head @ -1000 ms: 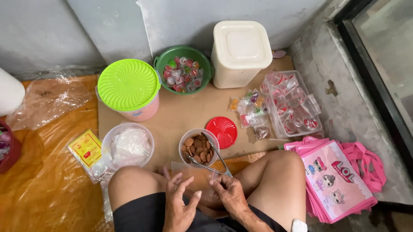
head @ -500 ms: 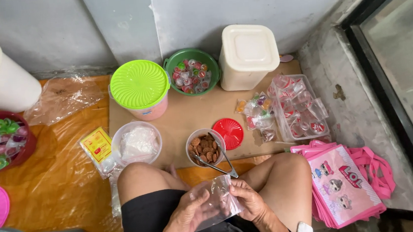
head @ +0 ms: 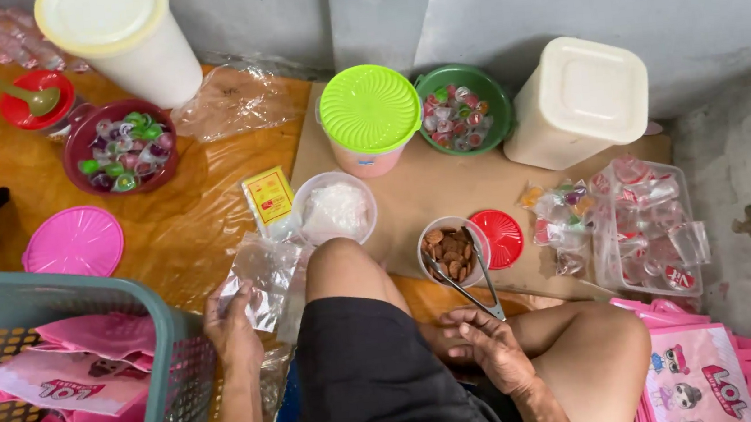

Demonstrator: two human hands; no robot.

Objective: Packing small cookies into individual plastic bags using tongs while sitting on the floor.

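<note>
I sit cross-legged on the floor. My left hand (head: 232,328) is out to the left of my knee and grips a clear plastic bag (head: 264,280) next to the teal basket (head: 169,383). My right hand (head: 487,346) rests between my legs with its fingers loosely apart and nothing in them. It lies just below the handle end of the metal tongs (head: 463,280). The tongs lean in a small clear tub of brown nuts (head: 449,248), whose red lid (head: 500,238) lies beside it.
On the cardboard sheet (head: 419,189) stand a green-lidded pink jar (head: 370,112), a green bowl of wrapped sweets (head: 463,108), a cream container (head: 576,103), a tub of white powder (head: 336,210) and a clear tray of jelly cups (head: 644,224). Pink printed bags (head: 707,377) lie at the right.
My left hand has carried the clear bag from my lap out to the left, beside the basket. My right hand has let go of it and stays between my legs. The view has swung left.
</note>
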